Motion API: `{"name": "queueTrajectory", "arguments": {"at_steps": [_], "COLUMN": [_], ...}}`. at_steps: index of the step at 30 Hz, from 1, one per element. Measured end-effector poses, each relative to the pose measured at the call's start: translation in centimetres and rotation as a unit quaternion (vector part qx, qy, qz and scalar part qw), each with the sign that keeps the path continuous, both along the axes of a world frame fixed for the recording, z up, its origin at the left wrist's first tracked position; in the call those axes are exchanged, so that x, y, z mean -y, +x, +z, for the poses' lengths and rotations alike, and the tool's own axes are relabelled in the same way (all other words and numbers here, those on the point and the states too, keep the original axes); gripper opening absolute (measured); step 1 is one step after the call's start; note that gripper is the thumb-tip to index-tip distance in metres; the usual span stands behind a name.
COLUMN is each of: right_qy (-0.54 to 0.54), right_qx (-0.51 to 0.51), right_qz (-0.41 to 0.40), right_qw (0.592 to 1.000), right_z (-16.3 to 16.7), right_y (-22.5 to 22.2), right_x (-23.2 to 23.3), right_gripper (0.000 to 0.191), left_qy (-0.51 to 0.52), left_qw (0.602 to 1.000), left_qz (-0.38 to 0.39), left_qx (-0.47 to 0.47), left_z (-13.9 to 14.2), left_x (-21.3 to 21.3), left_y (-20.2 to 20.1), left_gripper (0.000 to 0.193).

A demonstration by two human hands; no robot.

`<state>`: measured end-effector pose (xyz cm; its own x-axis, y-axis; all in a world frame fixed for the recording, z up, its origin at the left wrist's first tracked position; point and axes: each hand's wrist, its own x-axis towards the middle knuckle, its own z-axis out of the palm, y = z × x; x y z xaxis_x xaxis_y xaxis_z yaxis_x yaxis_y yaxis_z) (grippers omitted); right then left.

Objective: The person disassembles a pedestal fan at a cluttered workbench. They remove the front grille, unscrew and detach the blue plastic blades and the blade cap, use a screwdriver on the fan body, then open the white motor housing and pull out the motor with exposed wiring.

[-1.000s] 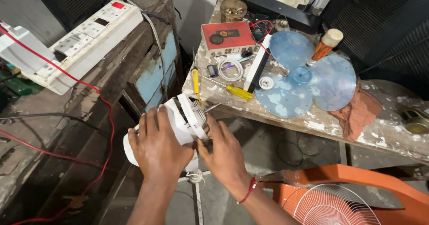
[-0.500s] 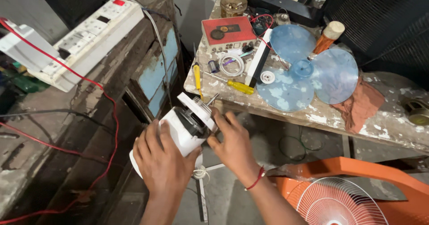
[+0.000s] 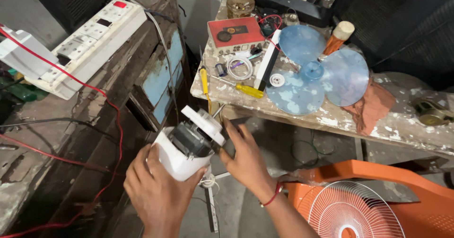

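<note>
Left hand (image 3: 158, 190) curls around white fan motor housing (image 3: 187, 148) from below, held in air beside tabletop (image 3: 293, 110). Right hand (image 3: 246, 155) fingers pressed against motor's front plate (image 3: 204, 123). Blue fan blade (image 3: 314, 74) lies on tabletop.

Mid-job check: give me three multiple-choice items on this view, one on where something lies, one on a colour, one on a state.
1. Where does the blue fan blade lie?
A. on the workbench
B. on the orange chair
C. on the floor

2. What colour is the screwdriver handle?
A. green
B. yellow
C. black

3. What is the left hand doing?
A. hanging free
B. resting on the power strip
C. gripping the white motor housing

Answers:
1 A, the blade rests flat on the paint-stained benchtop.
2 B, the handle beside the blade is yellow.
3 C, its fingers wrap the housing from below, while the right hand touches its front plate.
</note>
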<state>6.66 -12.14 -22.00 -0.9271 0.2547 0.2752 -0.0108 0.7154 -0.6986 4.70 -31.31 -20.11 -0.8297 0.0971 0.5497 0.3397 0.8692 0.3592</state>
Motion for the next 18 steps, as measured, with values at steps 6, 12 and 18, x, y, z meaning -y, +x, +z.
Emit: {"name": "queueTrajectory", "arguments": {"at_steps": [6,12,18], "right_qy": [-0.015,0.031,-0.100], "right_qx": [-0.025,-0.096,-0.103], "right_qz": [-0.038,-0.149,-0.163], "right_qw": [0.999,0.984,0.976], "right_z": [-1.1,-1.6,2.2], "right_y": [1.6,3.1,5.7], "right_x": [2.1,5.3,10.5], "right_gripper": [0.072,0.060,0.036], "left_qy": [-0.068,-0.053,-0.128], "left_qw": [0.997,0.997,0.969], "left_qz": [0.030,0.049,0.188], "left_qx": [0.026,0.022,0.092], "left_z": [-0.1,0.5,5.2], "left_x": [1.2,3.5,6.3], "left_y": [1.3,2.3,3.6], "left_gripper": [0.105,0.107,0.116]}}
